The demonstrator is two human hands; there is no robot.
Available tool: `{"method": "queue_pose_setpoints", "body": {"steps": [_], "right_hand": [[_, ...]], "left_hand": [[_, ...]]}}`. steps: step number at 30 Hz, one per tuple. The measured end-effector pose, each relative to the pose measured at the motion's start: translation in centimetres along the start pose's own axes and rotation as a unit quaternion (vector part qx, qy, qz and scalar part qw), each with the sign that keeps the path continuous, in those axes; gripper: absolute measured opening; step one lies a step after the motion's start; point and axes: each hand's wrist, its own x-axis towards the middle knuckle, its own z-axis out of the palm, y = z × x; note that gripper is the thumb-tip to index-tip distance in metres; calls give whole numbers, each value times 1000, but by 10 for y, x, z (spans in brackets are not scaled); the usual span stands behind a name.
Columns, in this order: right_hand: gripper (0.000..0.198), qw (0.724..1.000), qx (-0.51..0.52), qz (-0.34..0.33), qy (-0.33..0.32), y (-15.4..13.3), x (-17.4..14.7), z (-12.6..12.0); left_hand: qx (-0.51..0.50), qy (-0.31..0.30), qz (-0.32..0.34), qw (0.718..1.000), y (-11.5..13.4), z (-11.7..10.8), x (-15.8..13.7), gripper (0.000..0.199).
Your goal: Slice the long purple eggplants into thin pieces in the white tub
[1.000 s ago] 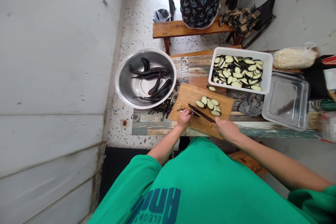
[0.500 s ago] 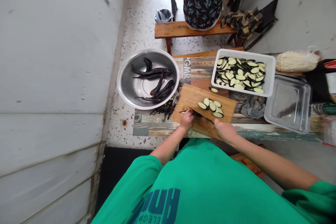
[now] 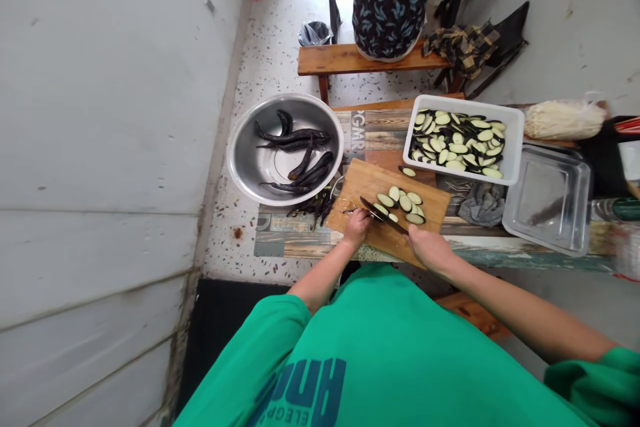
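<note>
While left grip [image 3: 357, 227] holds eggplant [image 3: 369, 213], right grip [image 3: 429, 249] (at edge of board [image 3: 361, 177]) clasps knife [image 3: 391, 221].

The right grip [image 3: 430, 250] hides the handle of the knife [image 3: 399, 227]. Toward one o'clock, the top edge crops a seated person [image 3: 389, 3].

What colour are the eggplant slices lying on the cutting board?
The eggplant slices are pale yellow-green, edged in near-black; the head view shows them best.
</note>
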Motion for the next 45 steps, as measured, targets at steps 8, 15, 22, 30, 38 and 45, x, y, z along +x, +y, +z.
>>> {"method": "queue_pose_setpoints", "body": {"steps": [8,15,22,30,38,45], "right_hand": [[34,998,36,20,-48,-2,0,10],[39,995,84,36,32,-47,53,12],[41,989,102,56,89,-9,35,2],[39,998,49,5,28,-12,3,5],[38,1000,23,-1,-14,-10,-2,10],[36,999,45,7,-9,-37,25,14]], "left_hand": [[-33,14,3,999,-3,0,-3,29],[-36,-9,-2,999,-2,-5,-1,29],[-10,65,-89,994,-8,-35,4,23],[-15,33,-74,997,-17,-27,2,31],[-20,3,-70,997,-20,-24,2,35],[4,4,-54,999,-25,-17,-3,31]]}}
